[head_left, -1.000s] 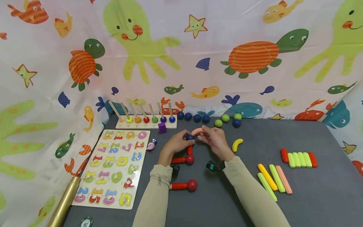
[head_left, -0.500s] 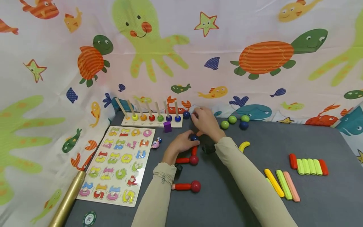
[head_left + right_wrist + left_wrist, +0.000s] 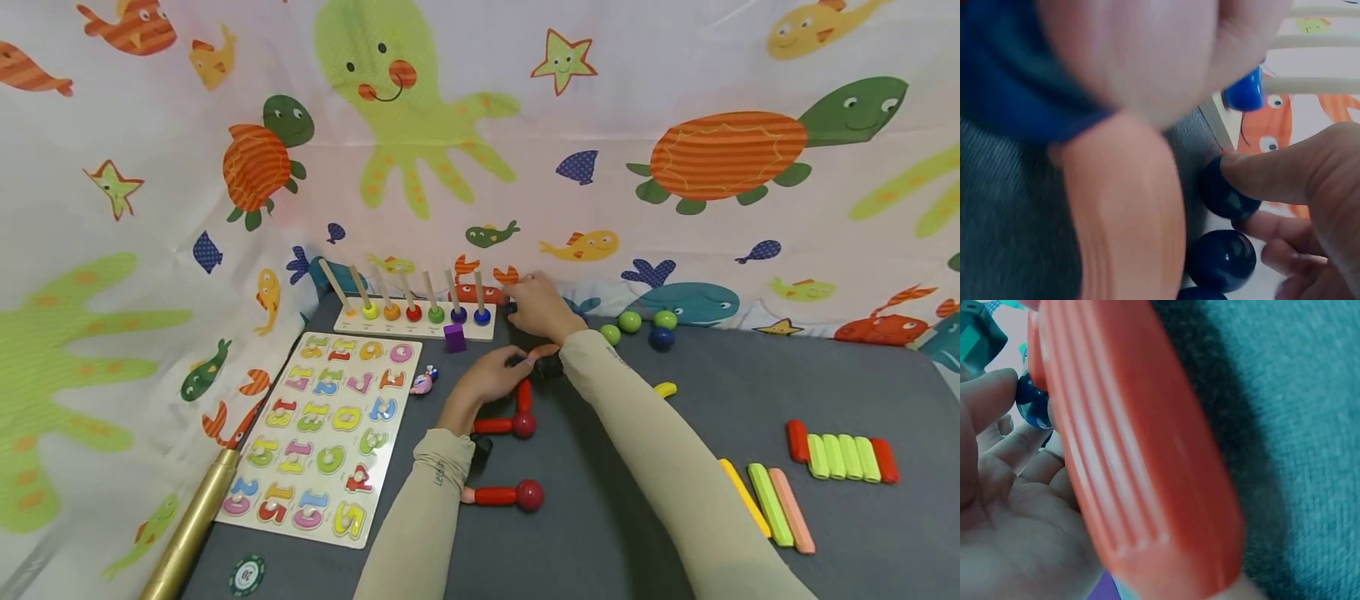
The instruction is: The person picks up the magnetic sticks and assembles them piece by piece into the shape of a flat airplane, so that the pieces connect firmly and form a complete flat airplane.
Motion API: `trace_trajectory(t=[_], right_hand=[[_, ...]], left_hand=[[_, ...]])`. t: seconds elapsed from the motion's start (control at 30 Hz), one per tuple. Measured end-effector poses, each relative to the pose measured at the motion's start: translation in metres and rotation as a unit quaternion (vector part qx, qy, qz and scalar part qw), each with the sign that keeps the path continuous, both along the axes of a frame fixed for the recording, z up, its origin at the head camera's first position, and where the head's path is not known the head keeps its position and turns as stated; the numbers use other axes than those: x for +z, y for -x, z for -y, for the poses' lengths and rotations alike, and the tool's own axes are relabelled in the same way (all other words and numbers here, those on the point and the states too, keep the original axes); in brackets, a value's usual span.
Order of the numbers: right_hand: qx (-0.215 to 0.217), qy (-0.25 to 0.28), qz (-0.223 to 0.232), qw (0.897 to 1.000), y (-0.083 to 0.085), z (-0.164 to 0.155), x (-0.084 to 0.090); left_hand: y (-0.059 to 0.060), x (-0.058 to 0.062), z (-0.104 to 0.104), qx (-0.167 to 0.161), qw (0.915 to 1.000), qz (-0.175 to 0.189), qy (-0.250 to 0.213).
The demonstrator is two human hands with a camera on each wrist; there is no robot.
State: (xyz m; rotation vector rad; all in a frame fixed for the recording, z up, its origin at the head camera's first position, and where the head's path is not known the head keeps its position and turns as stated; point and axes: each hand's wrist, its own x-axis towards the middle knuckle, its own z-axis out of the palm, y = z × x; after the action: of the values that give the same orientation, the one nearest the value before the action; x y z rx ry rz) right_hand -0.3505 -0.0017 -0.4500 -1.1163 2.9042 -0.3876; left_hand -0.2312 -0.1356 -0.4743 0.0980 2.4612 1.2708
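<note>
My left hand [image 3: 483, 382] pinches a dark blue ball [image 3: 1034, 406] between thumb and fingers, near the table's middle. A red ridged rod [image 3: 523, 395] runs from this ball to a dark red ball [image 3: 524, 424]. Also at the blue ball is a curved peach piece [image 3: 1127, 206], partly behind my right wrist in the head view. My right hand [image 3: 542, 307] reaches to the back edge and pinches another dark blue ball [image 3: 1225, 192] between thumb and finger. A further blue ball [image 3: 1221, 261] lies right beside that one.
A peg board [image 3: 414, 327] with coloured rings, a purple block [image 3: 454, 338] and a number puzzle [image 3: 390, 467] stand left. Green balls [image 3: 629, 322] lie back right. Coloured sticks [image 3: 770, 504] lie front right. A second red rod [image 3: 495, 497] is near the front.
My right hand has let go of the curved peach piece and moved back to the row of blue balls. My left hand keeps its hold. The head view has shifted right-to-left.
</note>
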Motion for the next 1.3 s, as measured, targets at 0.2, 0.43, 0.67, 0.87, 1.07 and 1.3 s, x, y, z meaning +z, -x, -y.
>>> trace_trajectory(t=[0.2, 0.43, 0.67, 0.87, 1.07, 1.3], right_hand=[[-0.021, 0.109, 0.062, 0.992, -0.009, -0.027, 0.015], [-0.047, 0.203, 0.136, 0.969, -0.054, -0.073, 0.019], [-0.063, 0.205, 0.135, 0.967, -0.094, -0.096, 0.003], [-0.081, 0.196, 0.132, 0.968, -0.109, -0.102, -0.005], [-0.094, 0.185, 0.129, 0.970, -0.112, -0.106, -0.010], [-0.131, 0.191, 0.118, 0.966, -0.118, -0.135, 0.001]], left_hand=[[-0.004, 0.009, -0.001, 0.015, 0.9997, 0.012, -0.014], [-0.003, 0.020, 0.005, 0.034, 0.9959, -0.008, 0.084], [0.010, 0.013, -0.004, 0.004, 0.9903, -0.072, 0.118], [0.017, 0.004, -0.011, -0.005, 0.9877, -0.086, 0.130], [0.017, 0.009, -0.022, -0.030, 0.9875, -0.089, 0.126], [0.018, 0.010, -0.034, -0.045, 0.9903, -0.081, 0.104]])
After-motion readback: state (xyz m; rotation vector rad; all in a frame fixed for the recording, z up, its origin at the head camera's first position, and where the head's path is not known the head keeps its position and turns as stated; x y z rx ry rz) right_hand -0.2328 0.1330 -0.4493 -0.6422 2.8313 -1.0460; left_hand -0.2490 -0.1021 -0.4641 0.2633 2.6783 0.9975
